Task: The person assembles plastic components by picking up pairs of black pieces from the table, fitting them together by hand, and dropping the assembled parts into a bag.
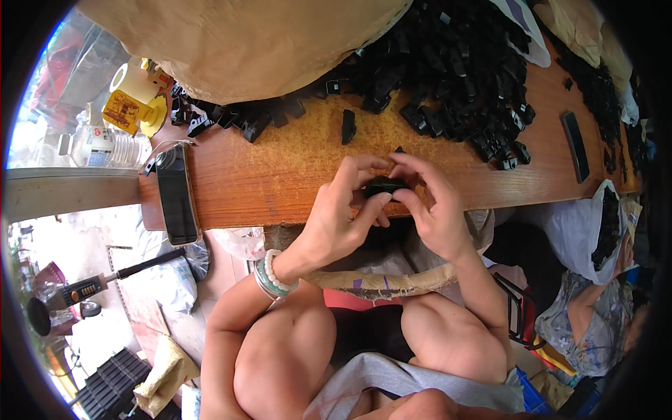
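Black piece (383, 185), long axis sideways, is pinched by left hand (339, 213) and right hand (441, 213).

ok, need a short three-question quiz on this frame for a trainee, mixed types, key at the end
1. Multiple choice: what do the left hand and right hand hold together?
A a roll of tape
B a small black part
C a phone

2. True or false: a beaded bracelet is worn on the left wrist.

3. Fill the gap: the clear plastic bottle is on the picture's ____ side.

Key: 1 B; 2 true; 3 left
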`<state>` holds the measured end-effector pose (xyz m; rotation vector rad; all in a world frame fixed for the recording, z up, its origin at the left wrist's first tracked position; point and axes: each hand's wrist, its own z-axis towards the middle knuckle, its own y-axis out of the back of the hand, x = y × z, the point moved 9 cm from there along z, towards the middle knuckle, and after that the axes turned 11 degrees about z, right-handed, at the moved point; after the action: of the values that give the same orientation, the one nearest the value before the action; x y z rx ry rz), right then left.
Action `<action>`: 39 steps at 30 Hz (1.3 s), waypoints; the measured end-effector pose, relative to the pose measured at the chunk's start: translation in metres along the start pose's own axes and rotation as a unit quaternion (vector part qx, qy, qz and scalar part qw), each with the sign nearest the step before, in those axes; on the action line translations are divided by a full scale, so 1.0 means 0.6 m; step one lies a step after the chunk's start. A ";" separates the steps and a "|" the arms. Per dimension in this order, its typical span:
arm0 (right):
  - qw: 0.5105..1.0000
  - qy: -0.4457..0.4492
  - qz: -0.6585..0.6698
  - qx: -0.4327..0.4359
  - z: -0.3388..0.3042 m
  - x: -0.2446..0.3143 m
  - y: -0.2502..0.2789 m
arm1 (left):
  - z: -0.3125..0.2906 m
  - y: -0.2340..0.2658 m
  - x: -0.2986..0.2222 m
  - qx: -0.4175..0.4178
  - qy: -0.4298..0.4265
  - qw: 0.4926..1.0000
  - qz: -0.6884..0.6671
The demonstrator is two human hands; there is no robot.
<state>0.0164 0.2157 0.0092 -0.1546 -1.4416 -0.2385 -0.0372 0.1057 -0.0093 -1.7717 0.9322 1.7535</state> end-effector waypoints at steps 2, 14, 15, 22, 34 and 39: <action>0.998 0.004 0.041 -0.053 -0.008 -0.002 0.023 | 0.002 -0.006 -0.011 -0.013 -0.037 0.999 0.017; 0.936 0.115 -0.320 -0.093 0.088 0.029 0.081 | 0.062 -0.080 -0.077 -0.029 -0.353 0.782 0.513; 0.935 0.114 -0.321 -0.094 0.100 0.022 0.080 | 0.062 -0.101 -0.071 0.003 -0.366 0.736 0.570; 0.874 0.138 -0.466 -0.016 0.103 0.011 0.032 | 0.058 -0.021 -0.053 -0.060 -0.196 0.873 0.443; 0.987 0.151 -0.040 -0.041 0.033 0.029 0.021 | 0.031 0.034 0.023 -0.011 0.081 0.992 -0.092; 0.976 0.182 -0.114 -0.024 0.028 0.034 0.008 | 0.029 0.026 0.010 0.030 0.099 0.993 -0.063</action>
<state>0.0040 0.2232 0.0316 0.0174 -1.0870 -0.4644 -0.0604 0.1075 -0.0146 -1.9473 0.9192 1.4762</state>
